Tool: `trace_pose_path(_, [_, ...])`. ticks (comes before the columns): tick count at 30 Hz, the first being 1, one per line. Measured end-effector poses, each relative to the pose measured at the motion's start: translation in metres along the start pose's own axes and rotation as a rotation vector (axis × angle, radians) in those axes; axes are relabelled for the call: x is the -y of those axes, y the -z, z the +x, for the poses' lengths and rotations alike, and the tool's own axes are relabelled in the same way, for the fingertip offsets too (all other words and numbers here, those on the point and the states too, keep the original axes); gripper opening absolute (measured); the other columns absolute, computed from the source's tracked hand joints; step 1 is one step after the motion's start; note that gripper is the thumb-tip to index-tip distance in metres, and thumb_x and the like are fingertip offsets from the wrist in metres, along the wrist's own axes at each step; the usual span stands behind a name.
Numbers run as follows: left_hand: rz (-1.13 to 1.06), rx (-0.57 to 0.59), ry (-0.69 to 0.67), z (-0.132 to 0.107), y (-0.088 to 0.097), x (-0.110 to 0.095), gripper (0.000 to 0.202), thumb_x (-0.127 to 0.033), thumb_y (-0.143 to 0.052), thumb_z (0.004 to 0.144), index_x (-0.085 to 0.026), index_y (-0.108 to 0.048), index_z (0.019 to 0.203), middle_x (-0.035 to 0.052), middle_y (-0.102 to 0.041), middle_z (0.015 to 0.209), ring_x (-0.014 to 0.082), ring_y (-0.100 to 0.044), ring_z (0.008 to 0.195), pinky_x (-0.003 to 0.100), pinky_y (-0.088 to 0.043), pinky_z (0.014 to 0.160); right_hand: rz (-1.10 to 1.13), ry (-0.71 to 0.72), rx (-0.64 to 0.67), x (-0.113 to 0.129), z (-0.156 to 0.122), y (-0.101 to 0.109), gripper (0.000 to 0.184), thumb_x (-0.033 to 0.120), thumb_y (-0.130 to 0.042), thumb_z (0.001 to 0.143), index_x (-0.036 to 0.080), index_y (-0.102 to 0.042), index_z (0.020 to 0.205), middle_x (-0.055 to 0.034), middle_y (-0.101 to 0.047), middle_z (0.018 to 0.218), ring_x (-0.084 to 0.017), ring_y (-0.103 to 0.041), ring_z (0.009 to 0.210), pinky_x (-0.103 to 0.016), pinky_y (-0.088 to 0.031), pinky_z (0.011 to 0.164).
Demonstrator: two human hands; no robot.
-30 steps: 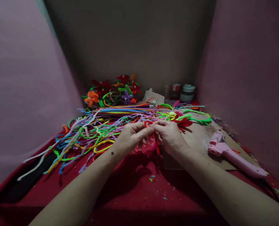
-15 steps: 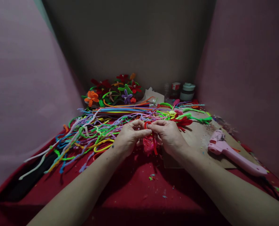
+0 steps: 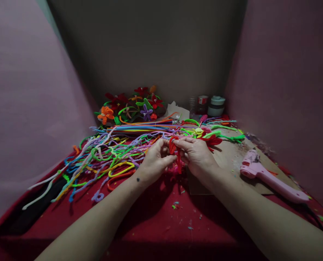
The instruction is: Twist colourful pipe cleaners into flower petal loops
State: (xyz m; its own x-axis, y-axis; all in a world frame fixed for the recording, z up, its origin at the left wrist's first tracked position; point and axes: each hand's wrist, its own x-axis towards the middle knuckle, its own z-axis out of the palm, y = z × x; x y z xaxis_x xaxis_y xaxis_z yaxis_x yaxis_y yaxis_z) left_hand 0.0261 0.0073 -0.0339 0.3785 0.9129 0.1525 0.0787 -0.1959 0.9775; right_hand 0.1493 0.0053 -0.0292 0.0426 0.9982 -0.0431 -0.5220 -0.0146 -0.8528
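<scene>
Fingertips of left hand (image 3: 154, 162) and right hand (image 3: 197, 156) closed on red pipe cleaner (image 3: 173, 145), its middle hidden behind them

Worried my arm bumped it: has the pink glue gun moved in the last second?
No. The pink glue gun lies in the same spot on the cardboard sheet, right of the right hand, which does not touch it.

pipe cleaner tangle (image 3: 107, 154) crowds left, glue gun (image 3: 270, 177) right, red cloth (image 3: 161, 221) open near
</scene>
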Motion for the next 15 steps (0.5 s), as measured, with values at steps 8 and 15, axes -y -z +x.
trace_pose_path(8, [0.325, 0.058, 0.096, -0.001, 0.012, -0.006, 0.01, -0.008, -0.047, 0.063, -0.016, -0.051, 0.066, -0.0052, -0.051, 0.05, 0.0073, -0.045, 0.044, 0.019, -0.035, 0.044, -0.055, 0.016, 0.011, -0.003, 0.005, 0.004, 0.016, 0.021, -0.068, 0.055, 0.015, -0.053, 0.053, 0.007, -0.042, 0.037, -0.004, -0.029, 0.032, -0.02, -0.014, 0.033])
trace_pose_path(15, [-0.066, 0.123, 0.154, -0.001, 0.014, -0.012, 0.01, -0.019, -0.056, 0.071, -0.017, -0.049, 0.078, -0.004, -0.059, 0.054, 0.0109, -0.056, 0.043, 0.023, -0.045, 0.047, -0.005, 0.007, 0.008, -0.002, 0.007, 0.005, 0.017, 0.02, -0.069, 0.054, 0.015, -0.053, 0.054, 0.0066, -0.044, 0.039, -0.003, -0.03, 0.033, -0.019, -0.015, 0.032])
